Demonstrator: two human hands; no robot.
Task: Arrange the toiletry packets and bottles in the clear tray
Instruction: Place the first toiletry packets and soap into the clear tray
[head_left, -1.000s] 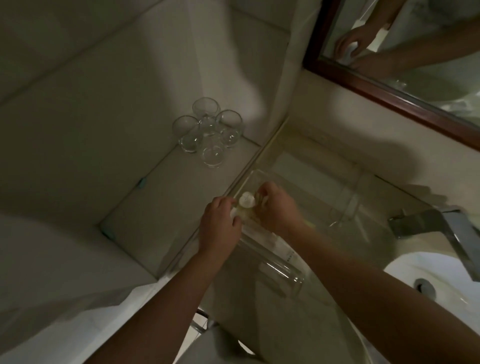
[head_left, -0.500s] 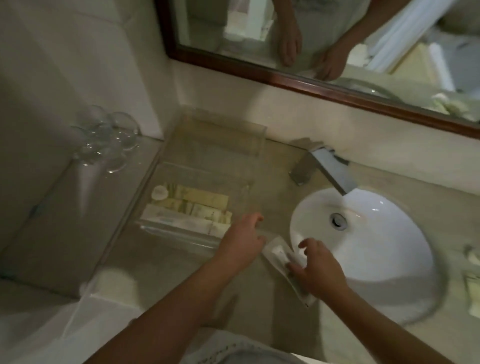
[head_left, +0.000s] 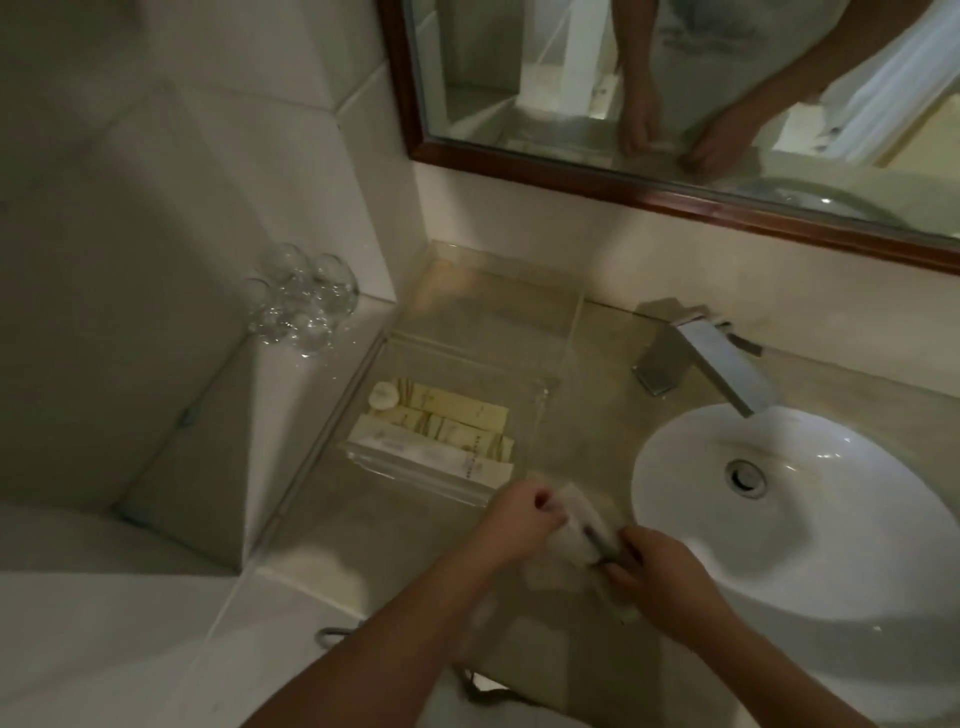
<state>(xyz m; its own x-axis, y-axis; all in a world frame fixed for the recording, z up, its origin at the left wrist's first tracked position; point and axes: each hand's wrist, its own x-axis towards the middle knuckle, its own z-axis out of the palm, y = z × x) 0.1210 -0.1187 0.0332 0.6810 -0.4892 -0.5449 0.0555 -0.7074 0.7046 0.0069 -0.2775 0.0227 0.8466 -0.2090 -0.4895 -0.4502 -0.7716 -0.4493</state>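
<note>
Left hand (head_left: 514, 525) and right hand (head_left: 662, 574) pinch one flat white wrapped packet (head_left: 576, 522); best kept level, then laid into the clear acrylic tray (head_left: 470, 364) just ahead of the left hand.

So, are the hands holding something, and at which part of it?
Both hold one white packet near the clear tray: the left hand grips its far end, the right hand its near end.

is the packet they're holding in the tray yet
Out: left hand and right hand hold the packet in front of the clear tray.
</note>
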